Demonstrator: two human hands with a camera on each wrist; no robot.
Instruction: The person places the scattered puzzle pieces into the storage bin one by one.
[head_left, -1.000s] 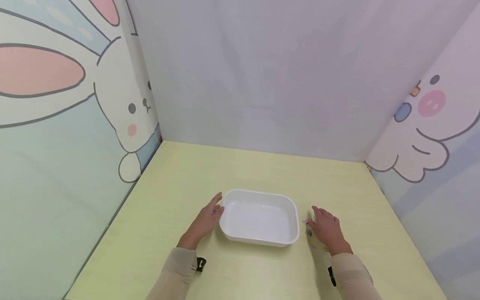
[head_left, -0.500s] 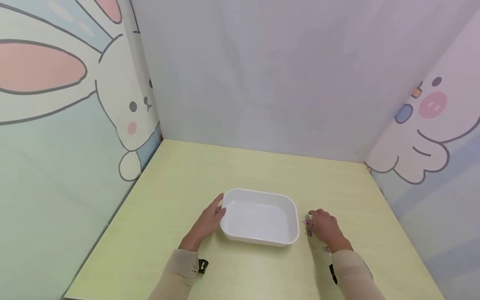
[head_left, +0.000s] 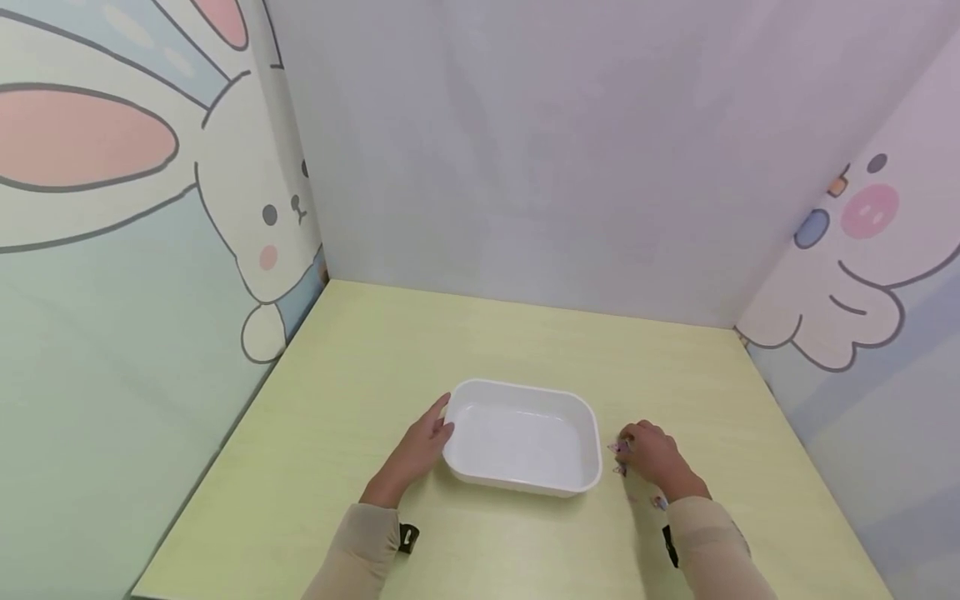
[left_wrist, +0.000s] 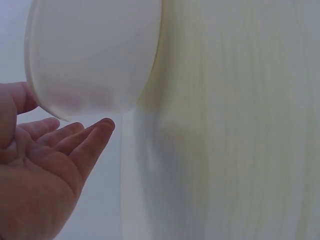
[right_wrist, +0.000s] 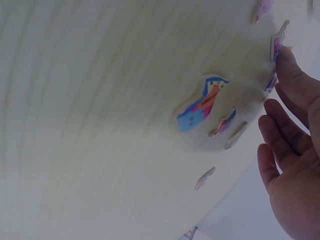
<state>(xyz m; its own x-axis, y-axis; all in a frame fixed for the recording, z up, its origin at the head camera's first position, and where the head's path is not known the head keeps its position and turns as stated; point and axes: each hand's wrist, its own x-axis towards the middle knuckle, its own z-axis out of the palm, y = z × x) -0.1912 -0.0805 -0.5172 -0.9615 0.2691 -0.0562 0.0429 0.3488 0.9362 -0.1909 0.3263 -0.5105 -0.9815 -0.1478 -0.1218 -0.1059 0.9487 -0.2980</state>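
Note:
A white rectangular tray (head_left: 517, 485) stands on the pale yellow table. At its left end my left hand (head_left: 416, 452) touches the rim, fingers extended along the outer wall; the left wrist view shows the thumb at the rim and the fingertips beside the tray wall (left_wrist: 95, 55). Right of the tray my right hand (head_left: 654, 454) reaches down with bent fingers to small flat printed cutouts. In the right wrist view its thumb and a fingertip pinch a pinkish printed cutout (right_wrist: 275, 47) among the others. A larger blue and orange cutout (right_wrist: 194, 116) lies nearby.
Several more small cutouts lie scattered near the right hand, among them a thin one (right_wrist: 205, 178) and a pink one (right_wrist: 262, 9). A grey-white curtain (head_left: 517, 167) closes off the back; cartoon-printed cloths (head_left: 97, 358) flank both sides of the table.
My right hand has lowered and its fingers have drawn together around a cutout. My left hand has come slightly closer to the tray's left rim. The tray holds its place.

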